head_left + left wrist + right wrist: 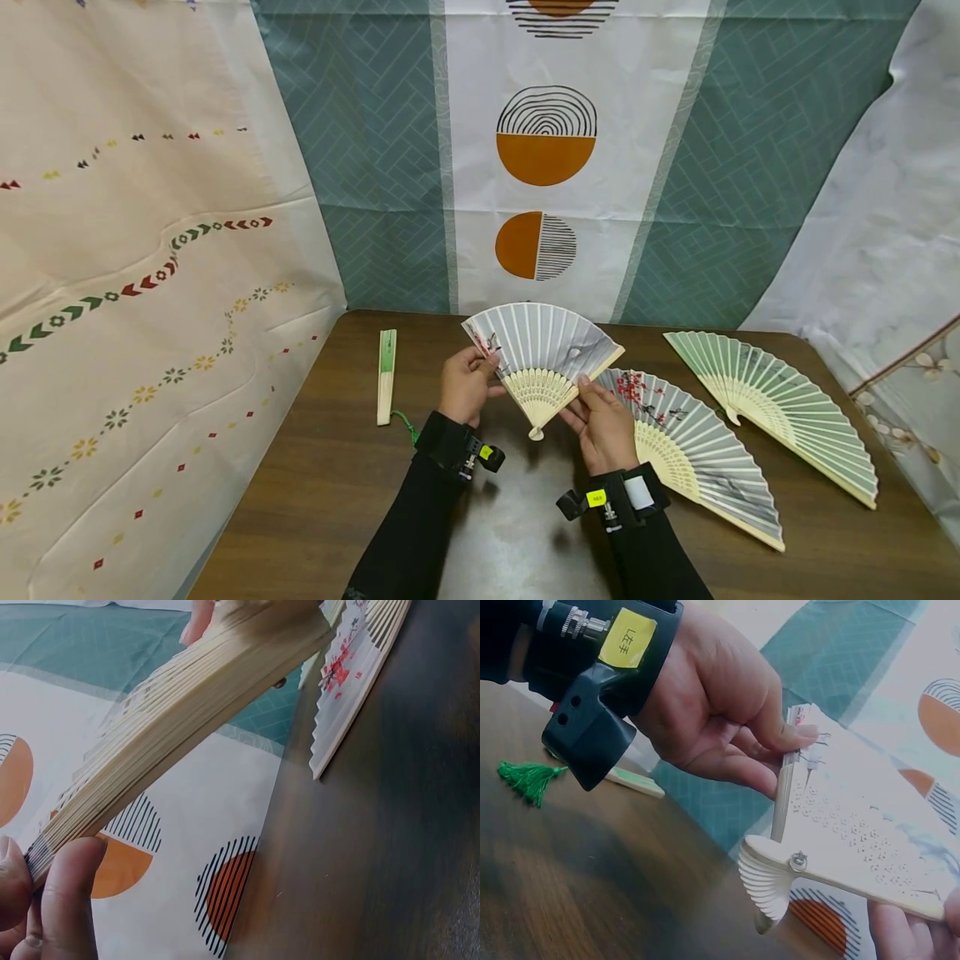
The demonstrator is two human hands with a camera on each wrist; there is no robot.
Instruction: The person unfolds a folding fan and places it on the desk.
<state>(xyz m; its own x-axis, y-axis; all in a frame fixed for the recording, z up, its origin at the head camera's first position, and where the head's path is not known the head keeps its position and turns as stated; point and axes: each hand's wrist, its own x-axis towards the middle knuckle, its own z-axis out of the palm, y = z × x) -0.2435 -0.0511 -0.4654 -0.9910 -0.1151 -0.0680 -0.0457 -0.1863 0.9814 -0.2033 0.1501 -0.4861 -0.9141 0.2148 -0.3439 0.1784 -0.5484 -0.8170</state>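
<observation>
Above the table, both hands hold a partly spread white-and-grey folding fan with pale ribs, its pivot end pointing down. My left hand pinches the fan's left edge between thumb and fingers. At the opposite edge, my right hand grips the outer guard stick with its thumb in front. Seen from the left wrist, the fan's ribs are still stacked closely on the left hand's side. From the right wrist, the metal pivot and the fanned rib ends show, with the right hand at the lower edge.
On the right of the wooden table lie a spread grey fan with red blossoms and a spread green fan. A folded green fan with a green tassel lies left. Patterned cloth hangs behind.
</observation>
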